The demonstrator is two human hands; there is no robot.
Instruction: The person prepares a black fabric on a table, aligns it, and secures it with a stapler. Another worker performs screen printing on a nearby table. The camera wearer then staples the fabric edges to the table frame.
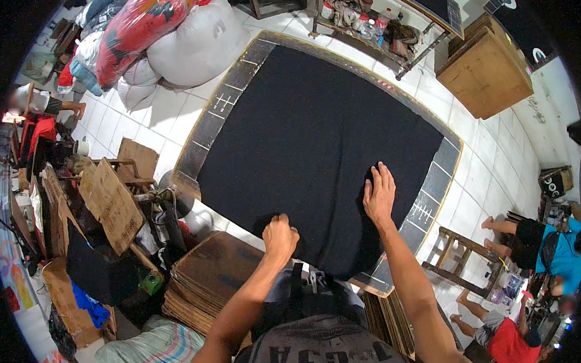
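Observation:
A wide sheet of black cloth [307,129] lies spread over a dark board table [225,106] with chalk-like marks along its borders. At the near left edge of the cloth, my left hand [281,239] is closed, its fingers curled on the fabric. My right hand [380,194] rests flat on the right part of the cloth, fingers stretched out and holding nothing. A soft fold runs lengthwise through the fabric between my hands. The cloth's near end hangs by the table's front edge, close to my body.
Stacked brown boards [210,276] stand at my near left, beside a striped sack [152,350]. Stuffed bags [197,46] are piled far left. A shelf [388,44] with bottles and a wooden cabinet [483,69] stand far right. Other people sit near a wooden stool [459,262] at right.

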